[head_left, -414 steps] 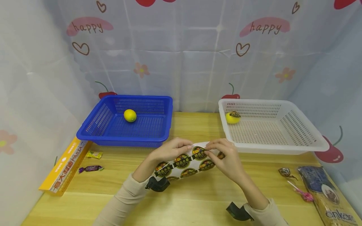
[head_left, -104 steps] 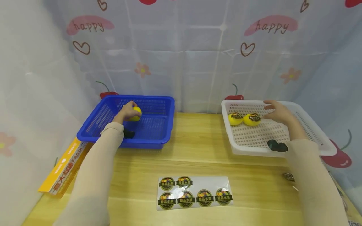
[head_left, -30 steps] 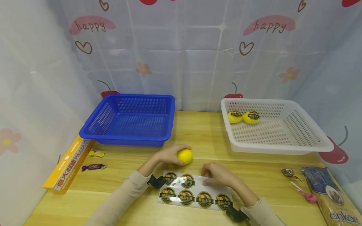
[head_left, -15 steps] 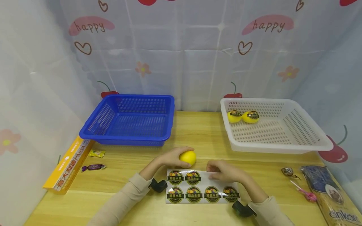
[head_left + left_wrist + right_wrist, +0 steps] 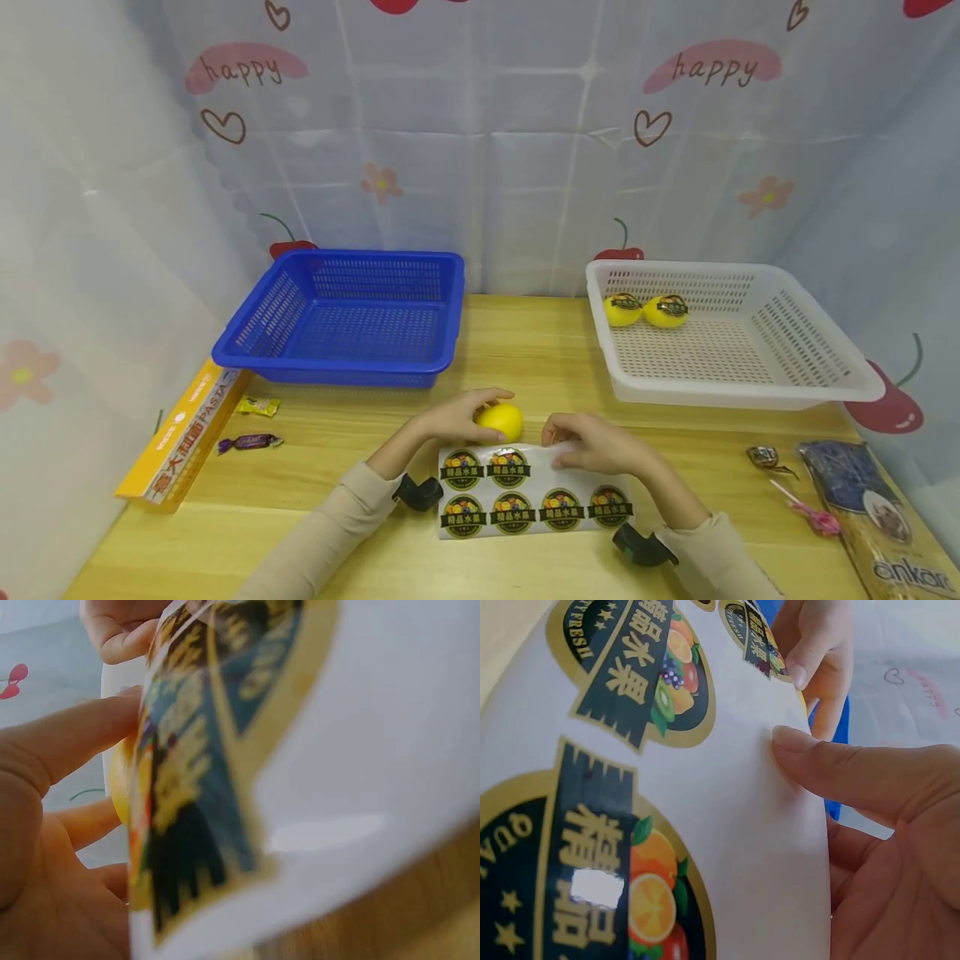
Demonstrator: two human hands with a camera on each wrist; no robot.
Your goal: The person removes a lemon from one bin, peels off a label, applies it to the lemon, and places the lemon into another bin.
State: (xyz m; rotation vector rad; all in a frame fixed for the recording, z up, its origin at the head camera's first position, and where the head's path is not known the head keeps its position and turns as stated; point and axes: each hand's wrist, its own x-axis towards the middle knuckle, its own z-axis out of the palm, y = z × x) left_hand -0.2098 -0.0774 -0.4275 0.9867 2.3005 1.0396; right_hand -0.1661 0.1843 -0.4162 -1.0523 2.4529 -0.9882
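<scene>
My left hand (image 5: 457,417) grips a plain yellow lemon (image 5: 501,422) just beyond the far edge of a white sticker sheet (image 5: 577,475). Its thumb (image 5: 90,735) lies close to the sheet's edge; whether it touches, I cannot tell. The sheet carries several black-and-gold round fruit labels, with a bare patch at its upper right. My right hand (image 5: 600,446) pinches that bare patch at the far edge, thumb (image 5: 810,754) on the printed face and fingers behind. The sheet is raised off the table and bowed. In the left wrist view it hides most of the lemon.
A blue basket (image 5: 337,367) stands back left. In the white basket (image 5: 742,392), back right, sit two labelled lemons (image 5: 666,312). A pasta box (image 5: 180,437) and two wrapped candies (image 5: 251,442) lie left; a lollipop (image 5: 813,518), another candy (image 5: 763,456) and a packet (image 5: 873,517) lie right.
The left hand has brought the lemon from the blue basket to the sheet. A second labelled lemon has joined the white basket. The right hand has taken the sheet's far edge and lifted it.
</scene>
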